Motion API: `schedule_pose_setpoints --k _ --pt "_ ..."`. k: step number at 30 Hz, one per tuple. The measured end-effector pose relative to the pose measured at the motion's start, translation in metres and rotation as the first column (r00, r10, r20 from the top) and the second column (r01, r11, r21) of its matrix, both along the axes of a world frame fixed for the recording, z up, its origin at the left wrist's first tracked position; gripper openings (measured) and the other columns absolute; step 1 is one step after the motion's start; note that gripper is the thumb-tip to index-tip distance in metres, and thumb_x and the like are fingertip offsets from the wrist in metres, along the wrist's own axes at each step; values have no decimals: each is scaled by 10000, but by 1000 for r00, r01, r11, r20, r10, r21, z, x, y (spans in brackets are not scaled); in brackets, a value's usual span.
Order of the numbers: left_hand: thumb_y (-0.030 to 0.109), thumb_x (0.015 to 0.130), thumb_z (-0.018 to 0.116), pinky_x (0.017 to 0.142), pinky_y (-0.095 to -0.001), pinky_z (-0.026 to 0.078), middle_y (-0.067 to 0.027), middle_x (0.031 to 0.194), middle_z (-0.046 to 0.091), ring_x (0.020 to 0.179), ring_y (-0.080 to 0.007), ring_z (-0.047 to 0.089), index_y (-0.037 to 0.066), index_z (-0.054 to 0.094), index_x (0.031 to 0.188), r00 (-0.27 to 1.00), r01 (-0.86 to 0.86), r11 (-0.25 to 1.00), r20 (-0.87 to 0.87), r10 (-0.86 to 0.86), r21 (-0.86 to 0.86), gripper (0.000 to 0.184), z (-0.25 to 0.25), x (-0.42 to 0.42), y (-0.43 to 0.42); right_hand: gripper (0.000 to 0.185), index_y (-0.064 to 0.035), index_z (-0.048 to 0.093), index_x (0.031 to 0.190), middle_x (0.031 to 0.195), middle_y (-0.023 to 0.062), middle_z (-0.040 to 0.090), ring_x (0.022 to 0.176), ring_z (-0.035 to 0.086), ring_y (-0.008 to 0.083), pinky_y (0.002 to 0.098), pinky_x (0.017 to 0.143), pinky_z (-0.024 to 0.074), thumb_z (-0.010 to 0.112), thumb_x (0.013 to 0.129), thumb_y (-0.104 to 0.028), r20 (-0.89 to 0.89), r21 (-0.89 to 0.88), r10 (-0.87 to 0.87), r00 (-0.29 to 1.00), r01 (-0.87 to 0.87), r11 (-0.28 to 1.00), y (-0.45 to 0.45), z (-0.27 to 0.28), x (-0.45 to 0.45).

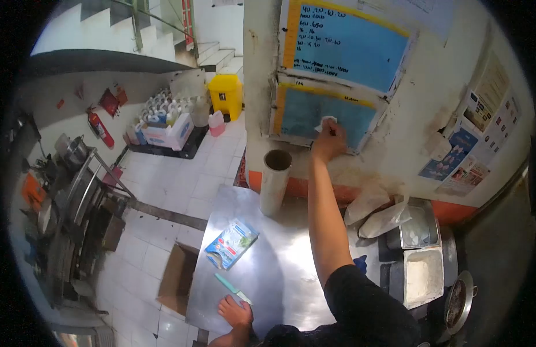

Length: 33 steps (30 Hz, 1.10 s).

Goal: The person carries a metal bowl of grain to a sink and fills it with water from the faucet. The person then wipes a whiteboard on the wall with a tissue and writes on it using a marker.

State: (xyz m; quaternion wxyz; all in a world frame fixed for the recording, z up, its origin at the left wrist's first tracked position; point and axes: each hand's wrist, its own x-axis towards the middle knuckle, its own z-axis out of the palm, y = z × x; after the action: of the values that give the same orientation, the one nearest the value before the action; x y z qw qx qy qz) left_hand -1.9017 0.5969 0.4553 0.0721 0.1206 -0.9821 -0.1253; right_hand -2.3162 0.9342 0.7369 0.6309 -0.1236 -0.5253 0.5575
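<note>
My right hand (330, 143) reaches up to the wall, its fingers closed on a crumpled white wipe (325, 122). The wipe is against the lower blue board (299, 113), which has a yellow strip along its top and faint marks. Above it, the upper blue board (354, 46) carries handwritten numbers in black. Resting on the steel table (273, 277), my left hand (235, 311) has its fingers apart and holds nothing. Just beyond its fingertips lies a mint-green knife (233, 287). A blue and white packet (231, 243) lies farther up the table.
A wide tube (275, 185) stands at the table's back edge. Metal pans (424, 274) and plastic bags (386, 220) are on the right. A cardboard box (178, 277) sits on the floor to the left. Farther off are bottles, a yellow bin (225, 95) and a fire extinguisher (100, 128).
</note>
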Motion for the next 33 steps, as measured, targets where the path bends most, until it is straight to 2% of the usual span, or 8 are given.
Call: schedule_pose_setpoints --k 4,6,11,18,21,25,31,33 --pt "259 765 618 993 -498 332 -201 1168 513 1131 -386 457 -6 506 1176 1000 6 1000 -22 -5 14 502 -20 6 -4 63 -50 745 900 915 116 692 846 663 238 338 778 525 738 839 -62 135 451 -324 936 233 861 -33 13 9" --pt "258 768 619 999 -500 331 -199 1170 512 1141 -385 455 -5 502 1182 1000 7 999 -9 -7 40 503 -9 5 0 60 -49 733 876 955 118 679 875 654 233 320 801 520 746 817 -49 398 522 -171 901 -69 850 -49 15 3" --pt "186 774 633 1007 -514 336 -220 1184 512 1169 -397 454 -24 502 1209 1000 8 997 -8 -8 81 500 1 3 2 197 -23 684 1014 1019 71 669 879 640 174 293 782 510 740 826 -1 53 24 408 911 -410 912 -16 9 52" --pt "217 766 625 1010 -510 326 -207 1202 502 1186 -389 440 -5 489 1189 1000 11 995 -17 -9 97 497 -2 4 -1 302 -15 672 1153 1091 65 627 917 624 143 252 779 509 726 857 10 -57 -195 391 919 -394 898 52 4 114" --pt "237 761 614 1000 -500 325 -204 1201 502 1177 -379 438 4 490 1173 1000 2 998 -10 -2 64 490 -6 2 0 190 -32 732 1071 1161 69 594 917 609 163 310 813 512 730 882 -58 -81 65 -15 997 20 998 56 31 96" --pt "186 769 640 1034 -522 310 -225 1208 478 1195 -400 428 -28 475 1193 996 -5 997 94 -2 82 503 12 1 2 125 -65 765 995 1185 87 599 904 620 232 369 860 503 753 883 -121 -68 521 -412 909 384 762 61 29 56" --pt "193 765 627 1029 -525 316 -225 1183 487 1162 -407 442 -27 486 1166 1000 21 996 12 -22 88 479 8 3 2 81 -44 769 943 944 52 650 872 620 213 339 816 508 749 868 -66 21 750 -596 803 381 541 63 -13 77" --pt "214 753 627 986 -509 335 -213 1153 498 1143 -400 447 -19 489 1163 1000 24 996 -1 -24 82 491 5 3 1 56 -48 758 906 896 66 663 821 631 228 351 793 520 751 851 -56 67 406 -457 887 394 824 62 12 78"
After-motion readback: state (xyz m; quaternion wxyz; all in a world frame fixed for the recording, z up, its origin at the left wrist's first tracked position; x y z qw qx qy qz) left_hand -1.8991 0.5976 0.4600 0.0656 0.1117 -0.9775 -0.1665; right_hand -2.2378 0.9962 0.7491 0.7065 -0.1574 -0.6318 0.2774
